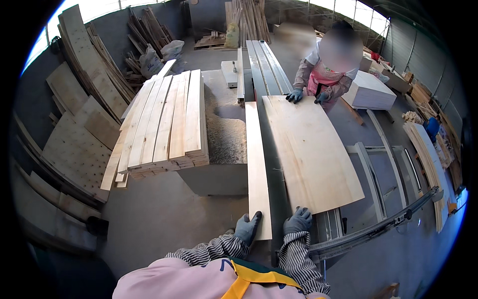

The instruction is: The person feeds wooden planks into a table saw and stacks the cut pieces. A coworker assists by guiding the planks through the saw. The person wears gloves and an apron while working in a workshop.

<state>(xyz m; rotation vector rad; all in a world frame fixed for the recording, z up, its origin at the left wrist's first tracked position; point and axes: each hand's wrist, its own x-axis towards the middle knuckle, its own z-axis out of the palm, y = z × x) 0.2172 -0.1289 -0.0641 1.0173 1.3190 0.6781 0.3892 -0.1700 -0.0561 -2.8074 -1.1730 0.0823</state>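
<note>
While the strip [259, 169] is grasped at its near end by the left hand [247, 228], the near corner of the board [314, 154] is touched by the right hand [298, 221], whose grip cannot be told. Both pieces are carried by the bench [275, 174].

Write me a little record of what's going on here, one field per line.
Left hand: grey-gloved left hand holding the near end of the narrow strip
Right hand: grey-gloved right hand at the near-left corner of the wide board
Co-worker: person at the wide board's far edge, gloved hands on it
Left side: stacked wooden strips
Between stack and narrow strip: sawdust
</note>
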